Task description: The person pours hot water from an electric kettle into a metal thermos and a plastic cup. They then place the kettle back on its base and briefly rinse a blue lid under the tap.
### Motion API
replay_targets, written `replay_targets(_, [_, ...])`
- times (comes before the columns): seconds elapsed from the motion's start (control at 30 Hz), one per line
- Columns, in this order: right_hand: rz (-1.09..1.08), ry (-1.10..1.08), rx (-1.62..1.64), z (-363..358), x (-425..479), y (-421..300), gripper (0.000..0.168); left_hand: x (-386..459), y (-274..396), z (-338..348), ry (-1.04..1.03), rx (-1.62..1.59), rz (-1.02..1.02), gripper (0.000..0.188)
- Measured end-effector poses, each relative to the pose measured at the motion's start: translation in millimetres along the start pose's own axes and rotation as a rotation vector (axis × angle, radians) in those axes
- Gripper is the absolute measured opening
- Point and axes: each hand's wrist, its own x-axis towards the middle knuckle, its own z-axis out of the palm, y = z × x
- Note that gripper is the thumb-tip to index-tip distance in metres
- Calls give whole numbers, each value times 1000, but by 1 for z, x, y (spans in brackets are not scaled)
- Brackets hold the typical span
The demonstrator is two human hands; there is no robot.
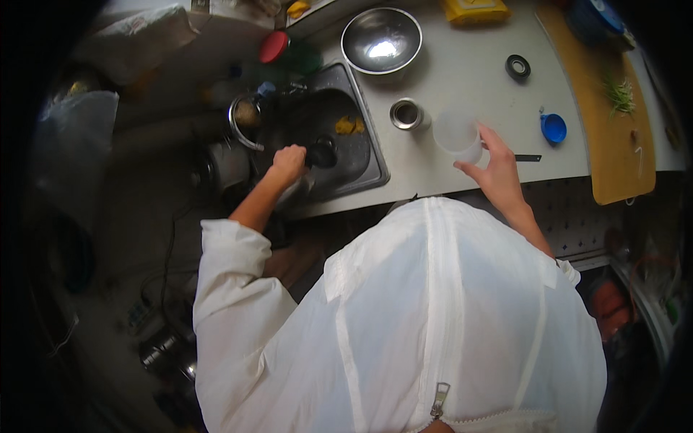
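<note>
My right hand [495, 165] holds a translucent plastic cup [457, 132] at the counter's front, thumb and fingers around its side. Just left of the cup stands an open stainless steel container [407, 115], dark inside. Over the dark sink [335, 178] is my left hand [291, 162], its fingers closed around a dark object [320, 155] near the drain. A blurred, see-through thing [296, 188] shows below that hand; what it is cannot be made out. Yellow-orange scraps [349, 125] lie in the basin.
A steel bowl [381, 40] sits behind the sink corner. Rightward on the counter are a black ring-shaped lid [518, 67], a blue scoop [553, 129] and a black strip [528, 158]. The cutting board [617, 162] bears chopped greens [620, 97]. A red-lidded jar [273, 47] stands behind the sink.
</note>
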Motion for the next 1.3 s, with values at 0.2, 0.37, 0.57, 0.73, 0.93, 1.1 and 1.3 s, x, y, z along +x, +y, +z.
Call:
replay_targets(0.2, [94, -31, 50, 0, -4, 8, 78, -27, -2, -5, 71, -96, -80, 45])
replay_targets(0.37, [139, -45, 50, -1, -2, 24, 80, -63, 7, -11, 113, -214, -164, 44])
replay_targets(0.57, [147, -42, 28, 5, -3, 43, 80, -110, 7, -15, 249, -422, -274, 59])
replay_targets(0.73, [151, -56, 33, 9, -2, 60, 76, -163, 12, -14, 388, -619, -286, 49])
replay_targets(0.93, [182, -36, 132, 17, 2, 76, 65, -208, 19, -8, 614, -873, -312, 40])
replay_targets(1.1, [233, -15, 58, 26, 6, 80, 60, -229, 27, 4, 736, -1037, -364, 36])
replay_targets(1.3, [227, 36, 54, 37, 6, 90, 54, -254, 32, 18, 862, -1291, -437, 29])
